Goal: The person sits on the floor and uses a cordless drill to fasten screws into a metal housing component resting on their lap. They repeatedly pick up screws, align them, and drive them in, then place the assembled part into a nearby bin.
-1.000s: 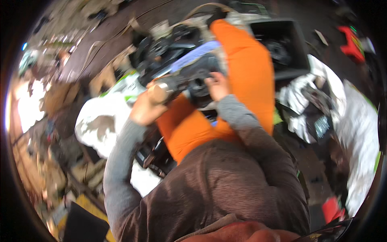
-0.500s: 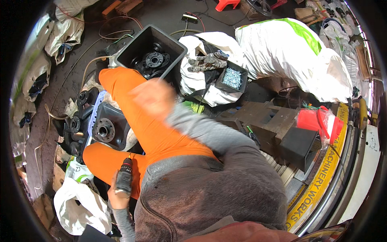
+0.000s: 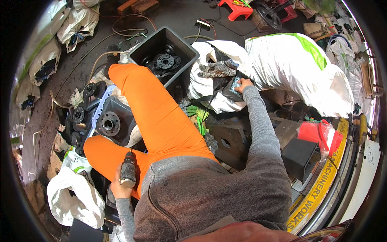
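Observation:
My left hand is wrapped round a black cordless drill, held beside my left thigh with its bit toward my orange trousers. My right hand reaches into a small black box of silvery screws; its fingers are curled together at the screws, and what they grip is too small to make out. A patterned work glove lies beside that box on a white sack. Nearest my legs, a round flanged metal hub rests on a dark square tray.
A deep black bin holds several dark hubs. More black parts lie at the left. A big white sack fills the right, near a black box and red plastic. Cables cross the floor.
My right hand has swung from above my thigh out to the right, down into the screw box. My left hand still holds the drill. The view has shifted slightly.

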A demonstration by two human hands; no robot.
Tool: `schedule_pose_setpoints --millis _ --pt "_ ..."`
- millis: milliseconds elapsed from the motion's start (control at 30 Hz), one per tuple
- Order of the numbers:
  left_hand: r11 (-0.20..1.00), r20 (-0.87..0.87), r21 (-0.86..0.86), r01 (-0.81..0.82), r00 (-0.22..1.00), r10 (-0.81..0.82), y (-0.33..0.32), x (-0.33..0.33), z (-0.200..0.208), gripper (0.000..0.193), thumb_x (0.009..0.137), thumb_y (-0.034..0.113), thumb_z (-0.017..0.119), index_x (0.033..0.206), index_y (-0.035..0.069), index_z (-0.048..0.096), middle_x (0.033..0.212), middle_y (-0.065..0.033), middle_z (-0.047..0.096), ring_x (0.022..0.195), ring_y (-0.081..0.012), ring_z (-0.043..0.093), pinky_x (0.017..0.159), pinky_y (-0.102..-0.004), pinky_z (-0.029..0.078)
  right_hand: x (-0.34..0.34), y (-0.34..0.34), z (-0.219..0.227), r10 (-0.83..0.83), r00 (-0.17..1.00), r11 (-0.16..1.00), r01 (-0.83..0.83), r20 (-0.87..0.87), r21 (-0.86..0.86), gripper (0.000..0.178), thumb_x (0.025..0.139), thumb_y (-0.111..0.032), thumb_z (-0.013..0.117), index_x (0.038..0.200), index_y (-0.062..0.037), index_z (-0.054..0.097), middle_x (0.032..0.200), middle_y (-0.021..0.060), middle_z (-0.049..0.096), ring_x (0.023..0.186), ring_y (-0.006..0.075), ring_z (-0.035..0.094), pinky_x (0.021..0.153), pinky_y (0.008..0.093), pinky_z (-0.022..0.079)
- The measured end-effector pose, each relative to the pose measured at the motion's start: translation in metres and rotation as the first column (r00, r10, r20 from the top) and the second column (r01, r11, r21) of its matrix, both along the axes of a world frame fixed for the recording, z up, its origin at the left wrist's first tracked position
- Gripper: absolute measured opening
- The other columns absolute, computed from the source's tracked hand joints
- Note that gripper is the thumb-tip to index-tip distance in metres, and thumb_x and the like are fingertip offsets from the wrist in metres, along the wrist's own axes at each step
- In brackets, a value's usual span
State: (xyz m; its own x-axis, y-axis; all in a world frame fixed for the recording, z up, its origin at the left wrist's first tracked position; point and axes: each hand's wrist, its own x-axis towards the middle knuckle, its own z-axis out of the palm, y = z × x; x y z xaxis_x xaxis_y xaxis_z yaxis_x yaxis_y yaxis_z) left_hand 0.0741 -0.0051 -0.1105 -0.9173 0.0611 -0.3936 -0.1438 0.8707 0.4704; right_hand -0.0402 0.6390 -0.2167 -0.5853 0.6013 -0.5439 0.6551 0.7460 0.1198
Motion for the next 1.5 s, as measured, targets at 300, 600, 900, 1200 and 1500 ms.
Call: schedule_pose_setpoints --millis 300,600,900,1200,1500 --pt "1.000 -0.038 0.026 0.000 0.999 0.001 0.005 0.002 0.005 0.065 0.068 0.015 0.074 0.129 0.016 0.052 0.098 -0.0180 0.068 0.086 -0.0341 0.068 0.073 -0.0382 0.054 0.015 0.021 -0.022 0.072 0.970 0.997 -0.063 -0.232 0.048 0.039 0.071 -0.029 0.074 0.105 -0.0134 0.066 0.102 0.0134 0.068 0.099 0.0324 0.064 0.089 0.0399 0.050" --pt "1.000 -0.005 0.018 0.018 1.000 -0.018 0.005 -0.004 0.002 0.063 0.070 0.012 0.071 0.129 0.016 0.052 0.097 -0.0183 0.068 0.086 -0.0326 0.069 0.073 -0.0376 0.054 0.045 0.058 -0.043 -0.977 0.001 0.210 0.123 -0.211 -0.970 0.010 0.082 -0.007 0.055 0.091 -0.0022 0.057 0.081 0.0116 0.060 0.073 0.0254 0.061 0.070 0.0468 0.057" --pt "0.999 0.011 0.024 0.029 1.000 -0.029 0.007 -0.005 0.004 0.061 0.072 0.011 0.069 0.130 0.016 0.052 0.096 -0.0170 0.069 0.086 -0.0317 0.069 0.073 -0.0365 0.053 0.066 0.041 -0.043 -0.993 -0.064 -0.085 -0.153 0.096 -0.985 0.026 0.088 -0.009 0.062 0.114 -0.0039 0.061 0.091 0.0034 0.060 0.078 0.0118 0.060 0.068 0.0251 0.052" --pt "0.959 -0.128 0.279 0.043 0.992 -0.007 -0.009 -0.001 0.016 0.042 0.068 0.004 0.068 0.110 0.002 0.064 0.104 -0.0181 0.066 0.096 -0.0333 0.065 0.087 -0.0373 0.049 0.044 -0.008 0.005 -0.994 0.055 -0.106 -0.325 0.093 -0.940 0.035 0.089 -0.004 0.061 0.124 -0.0007 0.054 0.111 0.0077 0.063 0.098 0.0171 0.064 0.082 0.0293 0.057" --pt "0.960 -0.446 0.224 0.166 0.893 -0.050 0.022 -0.049 0.108 0.035 0.080 0.017 0.069 0.114 0.011 0.062 0.101 -0.0045 0.066 0.088 -0.0211 0.064 0.077 -0.0330 0.050 -0.029 -0.274 0.052 -0.381 0.686 -0.882 -0.069 0.620 -0.465 0.036 0.097 -0.018 0.052 0.130 -0.0055 0.049 0.105 0.0048 0.065 0.091 0.0128 0.065 0.078 0.0326 0.058"
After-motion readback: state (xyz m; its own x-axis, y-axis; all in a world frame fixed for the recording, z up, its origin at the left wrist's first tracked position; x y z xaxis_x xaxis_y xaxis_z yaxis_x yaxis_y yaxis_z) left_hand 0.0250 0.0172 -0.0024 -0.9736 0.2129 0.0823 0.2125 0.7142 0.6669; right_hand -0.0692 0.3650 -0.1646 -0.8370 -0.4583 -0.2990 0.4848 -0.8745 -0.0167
